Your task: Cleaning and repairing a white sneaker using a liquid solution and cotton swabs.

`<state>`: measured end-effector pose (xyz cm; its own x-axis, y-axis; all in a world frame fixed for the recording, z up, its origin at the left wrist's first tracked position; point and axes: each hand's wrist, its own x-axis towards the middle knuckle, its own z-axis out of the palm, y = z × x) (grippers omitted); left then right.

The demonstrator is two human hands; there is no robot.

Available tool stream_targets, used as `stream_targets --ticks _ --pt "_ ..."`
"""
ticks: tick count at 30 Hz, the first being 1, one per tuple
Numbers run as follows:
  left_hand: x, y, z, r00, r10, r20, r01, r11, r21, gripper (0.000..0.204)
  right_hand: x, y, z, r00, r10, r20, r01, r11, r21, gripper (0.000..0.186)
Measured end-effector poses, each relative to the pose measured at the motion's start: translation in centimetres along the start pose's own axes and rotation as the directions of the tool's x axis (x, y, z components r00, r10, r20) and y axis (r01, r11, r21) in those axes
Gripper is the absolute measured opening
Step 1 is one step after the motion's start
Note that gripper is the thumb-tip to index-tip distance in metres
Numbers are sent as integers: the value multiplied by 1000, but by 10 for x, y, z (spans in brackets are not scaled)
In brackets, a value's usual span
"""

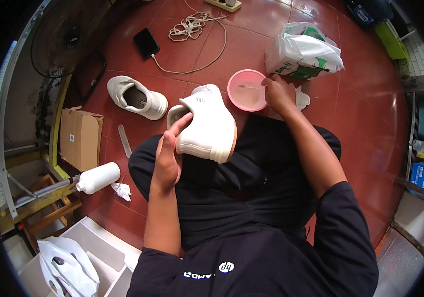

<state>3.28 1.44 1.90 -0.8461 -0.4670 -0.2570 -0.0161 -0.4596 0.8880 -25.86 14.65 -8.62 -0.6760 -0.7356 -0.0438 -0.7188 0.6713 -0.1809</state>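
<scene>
The head view, the left one of a pair worn on the person's head, looks steeply down over the shirt [251, 257] and the lap [232, 193], upright and unmirrored, facing the way the person faces. It sits close above the left hand [166, 156], near mid-view, with the right hand [279, 94] farther forward and to the right. Its wide fisheye takes in red floor [251, 42] beyond and beside both hands, bending straight edges toward a dark, rounded rim.
</scene>
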Motion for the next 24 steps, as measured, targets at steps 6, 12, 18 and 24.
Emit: stream_targets --ticks 6,12,18,24 --pt "3 3 -4 978 209 -20 -207 976 67 98 0 -7 9 999 -36 11 36 999 -34 20" --pt "10 13 5 956 292 -24 -283 944 169 96 -2 -7 4 995 -104 0 102 982 -157 23" --pt "17 15 4 932 356 -60 -342 924 171 93 -14 6 -31 988 145 -51 -120 936 332 23" --pt "25 8 5 950 311 -28 -308 948 78 99 -36 -37 -104 991 -101 93 -21 554 832 23"
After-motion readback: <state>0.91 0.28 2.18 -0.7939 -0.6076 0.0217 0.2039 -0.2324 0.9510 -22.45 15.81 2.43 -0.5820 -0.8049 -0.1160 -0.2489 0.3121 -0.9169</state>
